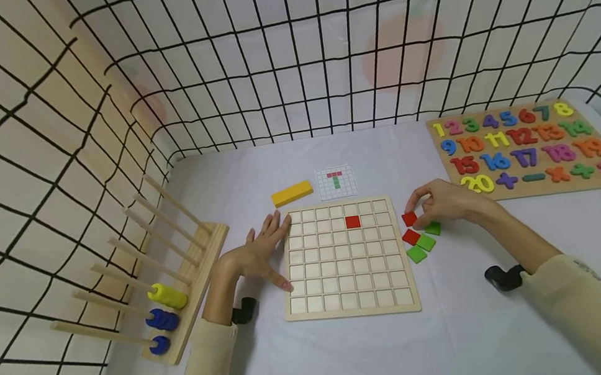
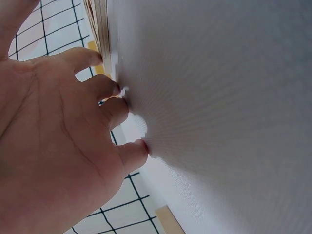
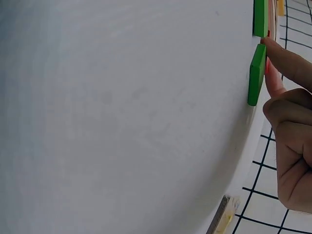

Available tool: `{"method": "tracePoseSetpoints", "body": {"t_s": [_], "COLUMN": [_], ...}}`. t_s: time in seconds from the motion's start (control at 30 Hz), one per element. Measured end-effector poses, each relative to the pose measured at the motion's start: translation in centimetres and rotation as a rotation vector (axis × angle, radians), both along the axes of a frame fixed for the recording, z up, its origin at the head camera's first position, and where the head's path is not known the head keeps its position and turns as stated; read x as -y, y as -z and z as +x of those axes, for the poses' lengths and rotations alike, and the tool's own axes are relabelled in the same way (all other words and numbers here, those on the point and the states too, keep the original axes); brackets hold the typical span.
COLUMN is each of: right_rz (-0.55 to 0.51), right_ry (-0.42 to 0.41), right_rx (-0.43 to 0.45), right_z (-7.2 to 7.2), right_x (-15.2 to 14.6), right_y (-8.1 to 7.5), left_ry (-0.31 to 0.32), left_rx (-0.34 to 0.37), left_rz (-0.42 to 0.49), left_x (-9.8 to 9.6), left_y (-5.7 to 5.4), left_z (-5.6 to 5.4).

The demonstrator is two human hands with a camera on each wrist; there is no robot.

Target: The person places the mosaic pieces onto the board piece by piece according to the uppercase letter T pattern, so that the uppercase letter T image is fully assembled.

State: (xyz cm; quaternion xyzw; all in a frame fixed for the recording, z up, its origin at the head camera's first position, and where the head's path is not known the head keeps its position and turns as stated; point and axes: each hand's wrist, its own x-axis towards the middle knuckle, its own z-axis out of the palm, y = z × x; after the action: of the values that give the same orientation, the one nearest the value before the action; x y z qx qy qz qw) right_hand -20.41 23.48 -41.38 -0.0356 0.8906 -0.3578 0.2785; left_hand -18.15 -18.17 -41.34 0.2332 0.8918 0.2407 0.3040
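A square wooden grid board (image 1: 352, 314) lies flat on the table, with one red tile (image 1: 352, 222) in its upper part. My left hand (image 1: 258, 256) is spread along the board's left edge, thumb and fingertips touching there. Right of the board, my right hand (image 1: 442, 201) pinches another red tile (image 1: 409, 219) between thumb and finger. Just below that hand lie a loose red tile (image 1: 411, 237) and three green tiles (image 1: 426, 242), one partly under the hand. In the right wrist view, a green tile (image 3: 257, 75) is beside the fingertips, and the red tile is mostly hidden.
Behind the board are a yellow block (image 1: 292, 193) and a pattern card (image 1: 337, 192) showing a red and green T. A wooden peg stand (image 1: 199, 281) with yellow and blue beads is at left. A number puzzle board (image 1: 537, 186) lies at right. Black wire mesh (image 1: 324, 59) surrounds the table.
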Motion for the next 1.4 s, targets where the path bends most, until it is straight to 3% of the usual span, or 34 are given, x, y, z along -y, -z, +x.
{"method": "tracePoseSetpoints", "body": {"t_s": [0.33, 0.53, 0.77, 0.93, 1.17, 1.4], "right_rz": [-0.019, -0.001, -0.007, -0.051, -0.088, -0.109], "right_ry": [0.046, 0.018, 0.054, 0.049, 0.029, 0.005], "right_rx": [-0.024, -0.097, -0.195, -0.209, -0.163, -0.138], "right_z": [0.3, 0.5, 0.4, 0.2, -0.3, -0.9], "right_x": [-0.4, -0.4, 0.3, 2.4, 7.3, 11.1], "right_y": [0.1, -0.1, -0.9, -1.5, -2.0, -1.5], "left_ry": [-0.003, -0.004, -0.003, 0.001, -0.002, -0.001], "left_rx": [0.004, 0.0, 0.003, 0.004, 0.003, 0.001], "left_rz": [0.0, -0.003, -0.003, -0.012, -0.007, -0.024], "left_x": [-0.1, -0.1, -0.1, -0.1, 0.0, 0.0], "left_y": [-0.3, -0.1, -0.2, -0.2, -0.1, 0.0], "left_z": [0.1, 0.1, 0.1, 0.0, 0.0, -0.1]}}
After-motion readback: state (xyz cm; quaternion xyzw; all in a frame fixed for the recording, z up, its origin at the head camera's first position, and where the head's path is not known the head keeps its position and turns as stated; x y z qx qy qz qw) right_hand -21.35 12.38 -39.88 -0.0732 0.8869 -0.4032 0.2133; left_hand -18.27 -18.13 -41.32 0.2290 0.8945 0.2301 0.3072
